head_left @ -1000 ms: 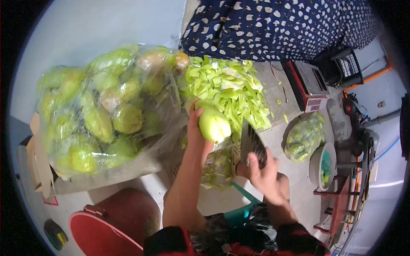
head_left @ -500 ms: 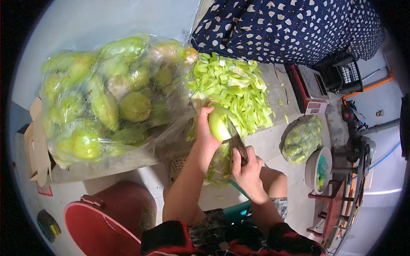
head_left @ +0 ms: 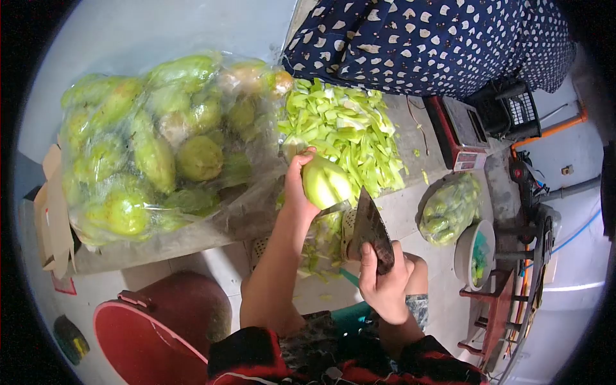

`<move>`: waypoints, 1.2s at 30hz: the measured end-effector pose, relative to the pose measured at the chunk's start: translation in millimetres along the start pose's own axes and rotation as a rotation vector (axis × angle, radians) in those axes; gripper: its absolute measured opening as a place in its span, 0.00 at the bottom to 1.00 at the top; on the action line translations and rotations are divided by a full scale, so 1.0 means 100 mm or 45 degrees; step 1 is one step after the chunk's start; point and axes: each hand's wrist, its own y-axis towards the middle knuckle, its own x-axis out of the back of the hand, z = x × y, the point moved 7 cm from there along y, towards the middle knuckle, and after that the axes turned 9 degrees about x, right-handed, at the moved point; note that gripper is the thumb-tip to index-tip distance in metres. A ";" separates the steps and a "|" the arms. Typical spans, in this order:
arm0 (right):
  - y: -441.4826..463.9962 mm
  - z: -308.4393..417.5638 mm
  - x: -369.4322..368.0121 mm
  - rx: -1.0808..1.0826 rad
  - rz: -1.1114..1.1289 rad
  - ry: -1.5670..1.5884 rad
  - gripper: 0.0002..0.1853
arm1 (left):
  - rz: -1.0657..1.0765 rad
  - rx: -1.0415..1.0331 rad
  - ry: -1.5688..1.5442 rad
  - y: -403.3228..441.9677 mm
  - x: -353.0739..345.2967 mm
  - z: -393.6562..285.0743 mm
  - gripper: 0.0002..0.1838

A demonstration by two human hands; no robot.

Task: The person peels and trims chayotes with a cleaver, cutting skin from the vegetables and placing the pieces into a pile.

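My left hand (head_left: 299, 187) is wrapped round a pale green peeled fruit (head_left: 326, 182), its cut end facing down and right. In my right hand (head_left: 387, 282) is a dark, broad-bladed knife (head_left: 371, 231), blade pointing up, a little to the right of the fruit and apart from it. A heap of green sliced pieces (head_left: 346, 135) lies on the grey ledge just beyond the fruit. Left of my left hand sits a large clear plastic bag (head_left: 154, 147) full of unpeeled green fruits.
A red bucket (head_left: 167, 327) stands at the lower left. Toward the right are a red scale (head_left: 457, 131), a black crate (head_left: 510, 112), a filled plastic bag (head_left: 451, 208), a pale basin (head_left: 473, 253) and a brown stool (head_left: 491, 314). Dark patterned cloth (head_left: 423, 45) hangs at the top.
The knife, against the fruit half a second ago, has moved right and down, away from it. My left hand still holds the fruit, which has turned slightly.
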 end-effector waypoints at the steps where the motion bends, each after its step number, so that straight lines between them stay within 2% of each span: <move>1: 0.00 -0.03 -0.03 -0.001 -0.005 -0.001 0.12 | -0.036 0.003 0.005 -0.01 -0.02 0.00 0.15; 3: 0.00 -0.13 -0.15 0.022 -0.067 0.075 0.12 | -0.074 0.009 0.005 0.03 0.04 0.04 0.15; 4: 0.04 -0.21 -0.30 -0.107 0.026 0.099 0.11 | -0.043 -0.005 0.012 0.09 0.10 0.08 0.16; 6: 0.04 -0.32 -0.50 -0.041 0.067 0.019 0.09 | -0.010 -0.008 0.025 0.11 0.15 0.15 0.17; 8: 0.05 -0.37 -0.53 -0.056 0.070 0.058 0.11 | -0.090 0.052 -0.085 0.09 0.16 0.16 0.17; 17: -0.03 -0.29 -0.45 -0.106 0.089 0.045 0.11 | 0.053 0.127 0.016 0.07 0.10 0.16 0.16; 19: -0.08 -0.18 -0.46 0.126 0.030 -0.017 0.10 | 0.123 0.166 0.011 0.00 0.01 0.17 0.15; 20: -0.11 -0.16 -0.41 0.124 0.027 -0.014 0.10 | 0.122 0.167 0.015 0.02 0.03 0.18 0.15; 22: -0.12 -0.13 -0.35 -0.053 0.210 0.047 0.09 | 0.100 0.122 0.013 0.07 0.14 0.17 0.14; 27: -0.12 -0.14 -0.31 -0.126 0.252 0.058 0.08 | 0.060 0.110 0.009 0.03 0.09 0.18 0.11; 32: -0.19 -0.16 -0.31 0.123 0.003 0.061 0.08 | 0.116 0.341 -0.221 0.23 0.34 0.41 0.10; 34: -0.16 -0.16 -0.22 0.037 -0.094 0.086 0.10 | 0.100 0.249 -0.196 0.18 0.24 0.31 0.11; 36: -0.18 -0.12 -0.09 0.018 -0.095 0.051 0.10 | -0.034 0.188 -0.225 0.24 0.36 0.28 0.11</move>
